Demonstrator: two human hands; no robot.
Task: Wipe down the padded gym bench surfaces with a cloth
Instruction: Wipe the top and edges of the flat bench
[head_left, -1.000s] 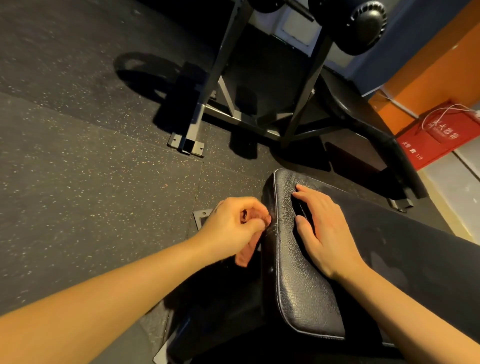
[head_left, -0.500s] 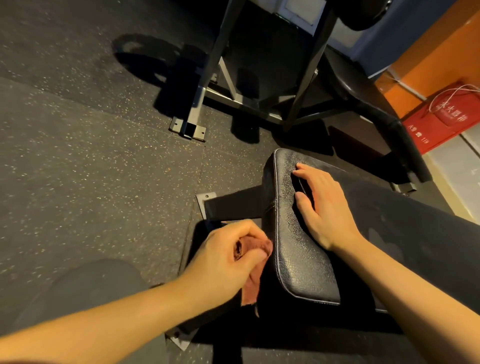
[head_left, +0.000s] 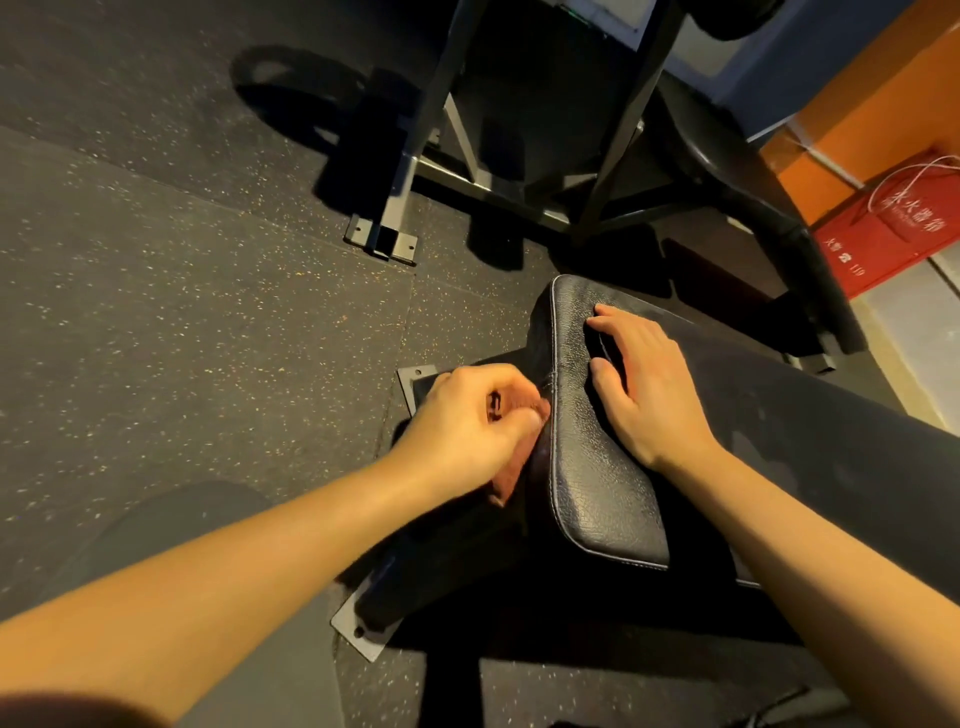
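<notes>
Here's the black padded gym bench (head_left: 597, 467), sitting right of centre. Its skin is a cracked, pebbled leatherette with a stitched seam round the rim. Its long axis runs from 10 o'clock to 4 o'clock, with the rounded end pointing toward 10 and the rest of the pad running off the frame at 4.

The left hand (head_left: 467, 421) is at the end wall of the pad with its fingers curled tight, bunching a rust-brown soft cloth (head_left: 514, 467). The cloth is pressed against the vertical side of the bench end, and a loose tail of it hangs toward 6 o'clock below the fist.

The right hand (head_left: 644, 384) lies flat on the top surface just inside the seam. Its fingers are straight and a little spread, aimed toward 10 o'clock, with the thumb set apart on the 8 o'clock side.

Under it all is dark rubber floor (head_left: 182, 312), matte and flecked with pale specks. A flat grey steel foot plate (head_left: 358, 631) sits bolted at 7 o'clock from the pad. Up at 12 o'clock stands a black tubular steel machine frame (head_left: 613, 130). Over at 2 o'clock is a red box with white lettering (head_left: 883, 244), against an orange wall (head_left: 857, 130).
</notes>
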